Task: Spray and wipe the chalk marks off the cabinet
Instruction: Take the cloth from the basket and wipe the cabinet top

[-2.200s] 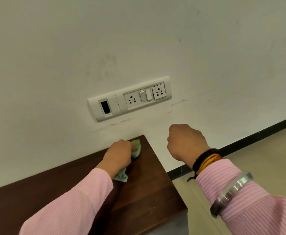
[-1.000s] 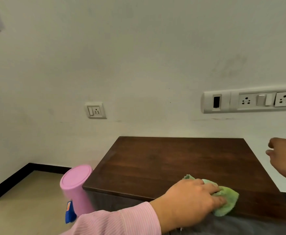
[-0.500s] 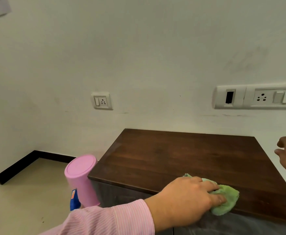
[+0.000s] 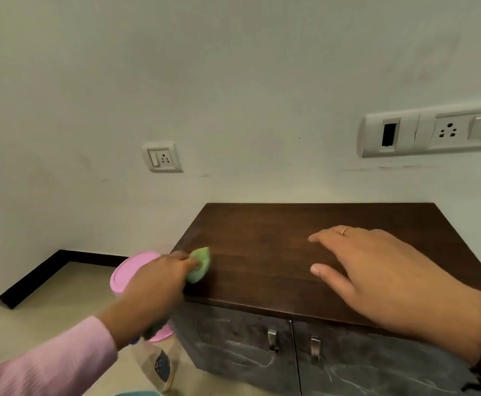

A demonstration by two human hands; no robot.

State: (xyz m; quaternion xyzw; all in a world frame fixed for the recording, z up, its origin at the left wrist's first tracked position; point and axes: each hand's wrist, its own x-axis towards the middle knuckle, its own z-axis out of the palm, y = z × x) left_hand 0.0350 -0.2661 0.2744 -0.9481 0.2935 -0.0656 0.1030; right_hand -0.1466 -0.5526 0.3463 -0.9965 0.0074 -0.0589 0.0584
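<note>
A low cabinet with a dark brown wooden top stands against the white wall. Its two dark doors carry white chalk marks and metal handles. My left hand grips a crumpled green cloth pressed on the top's front left corner. My right hand hovers flat over the right half of the top, fingers spread, holding nothing. A clear spray bottle with a blue label stands on the floor by the cabinet's left side.
A pink cylindrical bin stands on the floor left of the cabinet, partly behind my left hand. Wall sockets: a small one at left, a long panel above the cabinet. Black skirting lines the tiled floor.
My left hand slid the green cloth from the front middle of the top to its left corner. My right hand moved in from the right edge and opened over the top.
</note>
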